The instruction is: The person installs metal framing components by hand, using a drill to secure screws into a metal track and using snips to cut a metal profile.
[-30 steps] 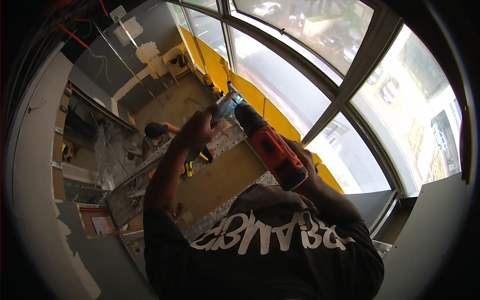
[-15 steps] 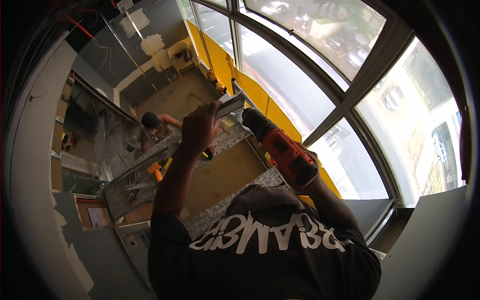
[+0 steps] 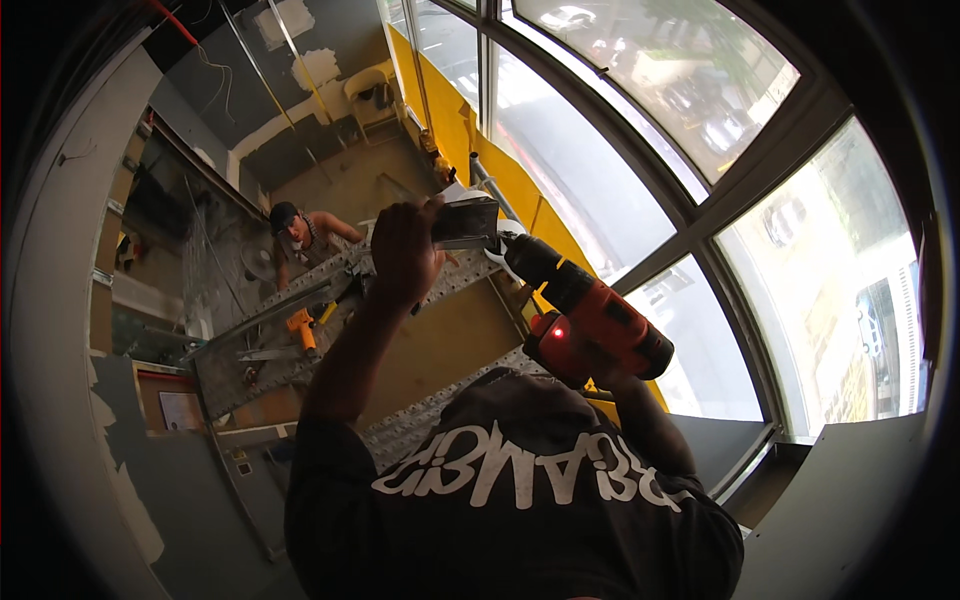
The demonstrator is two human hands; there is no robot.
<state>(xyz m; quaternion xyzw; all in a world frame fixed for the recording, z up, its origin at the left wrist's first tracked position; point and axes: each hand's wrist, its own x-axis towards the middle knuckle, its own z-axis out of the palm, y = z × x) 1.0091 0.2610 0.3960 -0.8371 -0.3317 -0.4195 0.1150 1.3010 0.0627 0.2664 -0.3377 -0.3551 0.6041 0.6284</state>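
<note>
Raised before me, my left hand (image 3: 405, 252) is closed on a short grey metal channel piece (image 3: 464, 224), whose broad face shows. My right hand (image 3: 622, 384) grips a red and black cordless drill (image 3: 603, 312) from below, its fingers mostly hidden behind the tool. The drill tilts up and to the left, with its bit (image 3: 506, 237) at the right end of the metal piece. Whether the bit touches the metal cannot be made out. A red light glows on the drill's lower part.
Perforated metal planks (image 3: 440, 385) run below my arms. On the lower left, a person (image 3: 305, 232) is beside the planks, near an orange power tool (image 3: 302, 328). Yellow sheeting (image 3: 450, 97) lines the tall framed windows (image 3: 575, 150) at right. A chair (image 3: 372, 98) stands far back.
The drill has shifted right and swung so its lower part with the red light now shows. The metal piece has turned, showing a broader face. The person below has turned the head upward.
</note>
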